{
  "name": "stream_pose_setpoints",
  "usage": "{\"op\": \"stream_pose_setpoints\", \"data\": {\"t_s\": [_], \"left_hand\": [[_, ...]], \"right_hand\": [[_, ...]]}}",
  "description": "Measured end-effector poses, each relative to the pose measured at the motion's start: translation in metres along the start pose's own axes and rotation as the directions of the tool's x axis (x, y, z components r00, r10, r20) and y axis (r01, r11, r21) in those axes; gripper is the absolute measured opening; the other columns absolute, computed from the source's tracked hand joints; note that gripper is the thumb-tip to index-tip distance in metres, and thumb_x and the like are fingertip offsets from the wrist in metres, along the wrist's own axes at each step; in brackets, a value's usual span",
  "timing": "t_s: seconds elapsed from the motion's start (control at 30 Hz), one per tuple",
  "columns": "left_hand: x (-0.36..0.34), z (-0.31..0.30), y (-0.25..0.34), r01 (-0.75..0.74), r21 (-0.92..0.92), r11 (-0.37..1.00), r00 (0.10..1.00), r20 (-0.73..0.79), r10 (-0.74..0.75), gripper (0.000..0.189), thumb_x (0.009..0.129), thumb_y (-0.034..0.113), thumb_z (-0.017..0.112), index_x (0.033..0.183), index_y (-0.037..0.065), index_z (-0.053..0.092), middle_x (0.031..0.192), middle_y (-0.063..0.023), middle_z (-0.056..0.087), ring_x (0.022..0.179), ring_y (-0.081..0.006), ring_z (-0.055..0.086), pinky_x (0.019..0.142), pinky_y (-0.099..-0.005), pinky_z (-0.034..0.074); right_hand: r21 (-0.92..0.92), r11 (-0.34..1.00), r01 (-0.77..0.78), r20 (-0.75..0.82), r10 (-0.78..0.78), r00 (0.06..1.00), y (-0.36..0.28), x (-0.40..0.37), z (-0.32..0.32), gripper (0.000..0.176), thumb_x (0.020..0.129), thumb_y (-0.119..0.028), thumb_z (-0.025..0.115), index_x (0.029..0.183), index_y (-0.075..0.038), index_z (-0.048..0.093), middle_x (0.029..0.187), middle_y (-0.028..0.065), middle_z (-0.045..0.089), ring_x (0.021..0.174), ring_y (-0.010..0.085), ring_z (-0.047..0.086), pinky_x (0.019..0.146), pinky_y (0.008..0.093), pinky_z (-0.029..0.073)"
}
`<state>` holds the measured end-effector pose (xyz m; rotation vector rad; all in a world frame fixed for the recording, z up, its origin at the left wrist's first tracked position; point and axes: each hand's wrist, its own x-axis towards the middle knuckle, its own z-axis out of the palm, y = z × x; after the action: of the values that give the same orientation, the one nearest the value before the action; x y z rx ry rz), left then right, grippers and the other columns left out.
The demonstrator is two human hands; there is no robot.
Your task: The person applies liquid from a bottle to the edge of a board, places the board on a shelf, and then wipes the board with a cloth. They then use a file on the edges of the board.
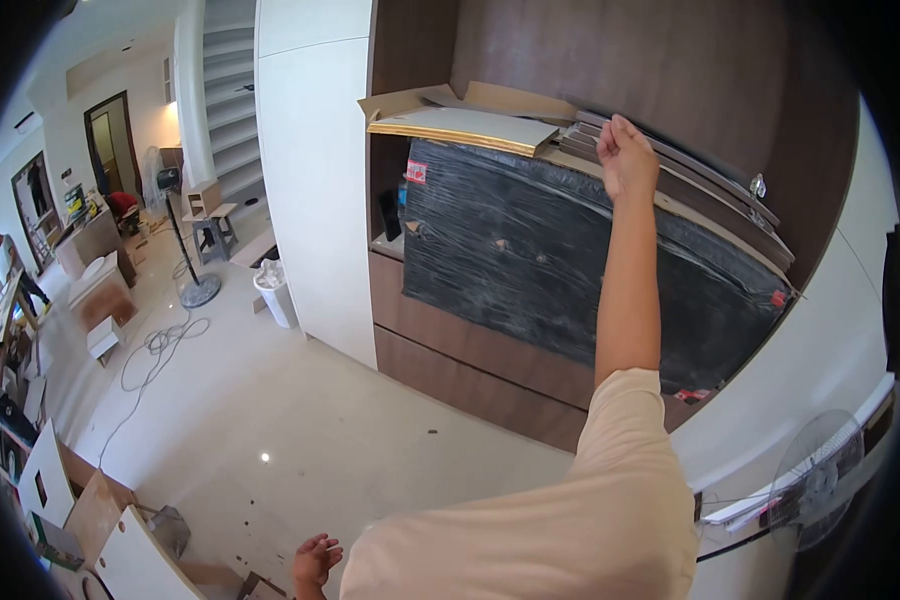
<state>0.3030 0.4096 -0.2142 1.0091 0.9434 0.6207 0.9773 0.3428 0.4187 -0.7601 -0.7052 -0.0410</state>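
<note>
My right hand (pixel 627 158) is stretched far forward, its fingers drawn together in a pinch. It overlaps a stack of dark brown strips (pixel 700 192) on top of a large flat package in black plastic wrap (pixel 510 245). What the fingertips hold, if anything, I cannot tell. Left of that hand, a pale panel with a gold-coloured edge (pixel 460 128) lies on the package over pieces of brown cardboard (pixel 520 101). Low in the view, my left hand (pixel 315 560) hangs above the floor, fingers loosely bent and apart, holding nothing.
The package leans in a brown cabinet niche with drawers (pixel 470 372) below. A white bin (pixel 275 293), a black standing fan (pixel 200 290) and a loose cable (pixel 165 345) are leftward. Boards (pixel 135 555) lean lower left; another fan (pixel 820 480) is right. People work far left.
</note>
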Motion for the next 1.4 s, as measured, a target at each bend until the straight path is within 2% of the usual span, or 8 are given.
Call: {"op": "stream_pose_setpoints", "data": {"t_s": [0.2,0.53,0.6,0.7,0.8,0.9,1.3,1.4], "left_hand": [[-0.007,-0.022,0.002,0.168,0.05,0.984,0.966,-0.209,-0.155,0.026,0.099,0.024,0.062,0.092,-0.001,0.062,0.065,-0.0072,0.06,0.046,-0.0158,0.052,0.041,-0.0275,0.044],[-0.015,-0.064,-0.012,0.075,0.305,0.949,0.996,-0.063,-0.059,0.036,0.1,0.031,0.056,0.091,-0.003,0.064,0.067,-0.0098,0.06,0.054,-0.0235,0.056,0.052,-0.0369,0.048],[-0.006,-0.075,-0.018,-0.008,0.592,0.806,0.994,0.091,-0.057,0.04,0.103,0.033,0.046,0.107,-0.001,0.067,0.097,-0.0169,0.07,0.081,-0.0271,0.062,0.072,-0.0414,0.051],[0.004,-0.052,0.007,0.09,0.361,0.928,0.993,0.037,-0.111,0.04,0.101,0.03,0.049,0.079,0.001,0.064,0.066,-0.014,0.059,0.063,-0.0244,0.049,0.061,-0.0424,0.043],[0.034,-0.032,0.012,0.071,0.59,0.804,0.985,-0.171,0.038,0.042,0.095,0.029,0.051,0.075,-0.006,0.064,0.067,-0.017,0.064,0.067,-0.027,0.065,0.067,-0.0446,0.049],[0.072,-0.025,0.035,0.229,0.686,0.691,0.972,-0.203,-0.121,0.04,0.09,0.028,0.055,0.071,-0.007,0.062,0.068,-0.0208,0.063,0.067,-0.0234,0.065,0.065,-0.0447,0.048],[0.198,-0.067,0.017,-0.013,0.929,0.37,0.997,-0.016,0.076,0.031,0.093,0.03,0.06,0.08,0.003,0.068,0.076,-0.0208,0.063,0.066,-0.0288,0.054,0.064,-0.0442,0.048],[0.212,-0.077,0.022,-0.003,0.944,0.329,0.998,-0.019,0.062,0.031,0.092,0.03,0.061,0.081,0.003,0.07,0.08,-0.0224,0.066,0.068,-0.0301,0.057,0.066,-0.0442,0.05]], "right_hand": [[-0.154,0.973,-0.174,-0.046,0.169,0.985,0.042,-0.13,-0.015,0.038,0.1,-0.041,0.059,0.082,-0.008,0.061,0.056,-0.0022,0.046,0.044,0.0105,0.043,0.048,0.0232,0.043],[-0.683,0.48,-0.551,-0.221,0.583,0.782,0.203,-0.331,-0.11,0.017,0.092,-0.021,0.068,0.096,-0.004,0.068,0.079,0.0066,0.065,0.074,0.0133,0.063,0.063,0.0285,0.051],[-0.806,0.312,-0.504,-0.228,0.622,0.749,0.205,-0.359,-0.115,0.022,0.093,-0.023,0.068,0.096,-0.002,0.069,0.085,0.0108,0.069,0.082,0.0185,0.065,0.07,0.035,0.052],[-0.877,0.224,-0.424,-0.223,0.592,0.774,0.225,-0.384,-0.133,0.026,0.091,-0.028,0.07,0.091,-0.002,0.069,0.075,0.0073,0.067,0.071,0.0167,0.063,0.066,0.0328,0.05],[-0.969,-0.069,-0.236,-0.226,0.628,0.744,0.266,-0.406,-0.174,0.029,0.093,-0.032,0.067,0.092,-0.003,0.07,0.079,0.0123,0.07,0.076,0.0254,0.066,0.072,0.0379,0.051],[-0.975,0.023,-0.219,-0.164,0.592,0.789,0.307,-0.428,-0.199,0.03,0.092,-0.034,0.066,0.092,-0.004,0.071,0.087,0.0172,0.071,0.082,0.033,0.067,0.075,0.0422,0.051],[-0.987,0.123,0.105,0.16,0.813,0.56,0.422,-0.436,-0.186,0.024,0.086,-0.027,0.065,0.085,-0.005,0.071,0.091,0.0192,0.07,0.087,0.0388,0.066,0.078,0.0482,0.051],[-0.989,-0.05,0.137,0.015,0.899,0.439,0.416,-0.446,-0.222,0.021,0.084,-0.025,0.064,0.083,-0.006,0.071,0.091,0.0196,0.07,0.087,0.0393,0.066,0.079,0.0495,0.052]]}}
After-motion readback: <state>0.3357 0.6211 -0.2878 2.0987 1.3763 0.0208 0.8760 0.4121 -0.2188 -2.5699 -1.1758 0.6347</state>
